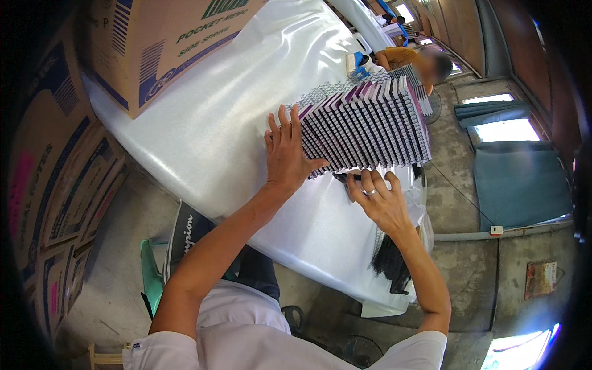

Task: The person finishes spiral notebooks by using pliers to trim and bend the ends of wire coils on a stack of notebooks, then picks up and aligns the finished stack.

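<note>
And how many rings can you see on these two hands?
1: a silver-coloured ring on the right hand. None shows on the left hand, though one may be hidden.

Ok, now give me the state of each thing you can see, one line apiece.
Notebooks: spiral-bound, closed, stacked together.
Left hand: open, against the notebooks' left side.
Right hand: fingers bent at their near edge; grip unclear.
Table cover: spread out, wrinkled.
Large box: standing on the table cover; top out of view.
Side boxes: piled up.
Curtain: hanging.
</note>
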A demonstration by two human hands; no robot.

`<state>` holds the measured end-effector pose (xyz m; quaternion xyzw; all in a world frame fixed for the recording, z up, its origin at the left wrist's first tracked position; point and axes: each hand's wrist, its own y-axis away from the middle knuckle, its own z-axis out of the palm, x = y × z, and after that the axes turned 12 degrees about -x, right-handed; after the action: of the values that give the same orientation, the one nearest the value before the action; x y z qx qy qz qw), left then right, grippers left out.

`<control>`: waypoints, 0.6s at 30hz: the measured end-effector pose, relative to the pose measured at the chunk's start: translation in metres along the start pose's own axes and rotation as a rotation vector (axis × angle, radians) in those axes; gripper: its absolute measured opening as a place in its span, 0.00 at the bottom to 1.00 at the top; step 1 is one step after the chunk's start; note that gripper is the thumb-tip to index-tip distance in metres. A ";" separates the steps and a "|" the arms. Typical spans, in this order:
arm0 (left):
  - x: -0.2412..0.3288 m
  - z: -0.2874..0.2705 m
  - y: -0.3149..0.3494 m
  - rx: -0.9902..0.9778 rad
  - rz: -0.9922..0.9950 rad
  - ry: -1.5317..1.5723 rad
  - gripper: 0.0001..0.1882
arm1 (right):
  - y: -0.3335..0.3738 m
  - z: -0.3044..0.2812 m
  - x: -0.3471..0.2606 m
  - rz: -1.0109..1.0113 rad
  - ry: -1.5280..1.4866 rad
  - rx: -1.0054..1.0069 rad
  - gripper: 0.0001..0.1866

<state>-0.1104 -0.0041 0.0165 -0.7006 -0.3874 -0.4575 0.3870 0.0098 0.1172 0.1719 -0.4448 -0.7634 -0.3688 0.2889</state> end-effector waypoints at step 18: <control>0.006 0.000 0.000 -0.007 -0.007 0.040 0.70 | -0.005 -0.020 0.005 0.006 -0.033 0.001 0.16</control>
<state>-0.1089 -0.0030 0.0219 -0.6912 -0.3804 -0.4741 0.3909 0.0054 0.1019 0.1851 -0.4529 -0.7668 -0.3603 0.2776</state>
